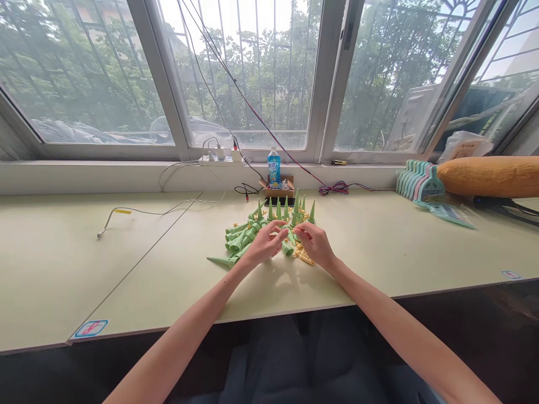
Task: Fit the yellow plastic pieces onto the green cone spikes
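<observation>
My left hand (pixel 268 242) and my right hand (pixel 315 242) are close together over a pile of green plastic watering spikes (pixel 241 240). Both have bent fingers with the tips drawn together. What lies between the fingertips is too small and partly covered to make out. Behind my hands, several green spikes (pixel 278 211) stand point up on the table. Others lie on their sides to the left of my left hand, and one long tip (pixel 219 260) points left. Small yellow plastic pieces (pixel 304 255) are heaped just below my right hand, with more scattered among the spikes.
Behind the spikes stands a blue-labelled bottle (pixel 274 168) in a small cardboard box (pixel 290 184). Cables (pixel 334 188) and a power strip (pixel 221 161) are near the window sill. Pastel plastic items (pixel 416 178) and an orange-brown roll (pixel 488 176) lie at the right on the table (pixel 370 247).
</observation>
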`<state>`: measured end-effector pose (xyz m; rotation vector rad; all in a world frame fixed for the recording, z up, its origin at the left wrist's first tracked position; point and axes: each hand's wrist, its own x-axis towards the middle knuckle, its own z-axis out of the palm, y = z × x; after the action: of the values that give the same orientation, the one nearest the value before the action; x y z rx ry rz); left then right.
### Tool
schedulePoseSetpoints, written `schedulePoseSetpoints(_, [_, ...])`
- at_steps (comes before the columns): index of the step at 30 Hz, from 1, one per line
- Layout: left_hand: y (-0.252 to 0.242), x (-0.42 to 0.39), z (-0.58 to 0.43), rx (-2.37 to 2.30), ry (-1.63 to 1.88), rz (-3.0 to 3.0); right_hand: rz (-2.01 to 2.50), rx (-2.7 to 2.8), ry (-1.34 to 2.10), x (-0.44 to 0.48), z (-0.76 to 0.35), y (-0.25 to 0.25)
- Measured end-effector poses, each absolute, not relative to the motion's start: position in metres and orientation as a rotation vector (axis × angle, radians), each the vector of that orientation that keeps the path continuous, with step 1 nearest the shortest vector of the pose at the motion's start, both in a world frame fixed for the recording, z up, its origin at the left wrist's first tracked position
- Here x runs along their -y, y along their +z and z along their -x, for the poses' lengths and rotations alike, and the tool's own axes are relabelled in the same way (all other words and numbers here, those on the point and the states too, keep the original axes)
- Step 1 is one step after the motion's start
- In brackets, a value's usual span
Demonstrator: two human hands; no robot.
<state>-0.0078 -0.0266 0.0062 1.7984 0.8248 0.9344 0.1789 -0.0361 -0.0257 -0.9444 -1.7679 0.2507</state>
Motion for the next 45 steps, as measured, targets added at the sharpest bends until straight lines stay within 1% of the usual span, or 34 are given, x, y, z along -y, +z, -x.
schedulePoseSetpoints(10, [-0.0045,0.0216,0.0087,-0.863,1.079,-2.099,1.040,1.756,0.209,0.0374,-0.1782,-0.0244])
schedulePoseSetpoints(15, [-0.0040,0.0229,0.0079,-0.828,1.100,-2.127,1.046,1.732,0.222,0.0382,-0.1762,-0.0233])
schedulePoseSetpoints(23, [0.0000,0.0236,0.0053,-0.879,1.177,-1.935,1.055,1.616,0.188,0.0404,-0.1768,-0.0200])
schedulePoseSetpoints(27, [0.0017,0.0234,0.0058,-0.917,1.201,-1.948,1.045,1.569,0.227,0.0419,-0.1780,-0.0198])
schedulePoseSetpoints(39, [0.0046,0.0268,0.0051,-0.843,1.154,-1.879,0.958,1.558,0.275,0.0427,-0.1784,-0.0216])
schedulePoseSetpoints(45, [0.0042,0.0233,0.0034,-0.820,1.137,-1.776,0.921,1.645,0.220,0.0442,-0.1775,-0.0189])
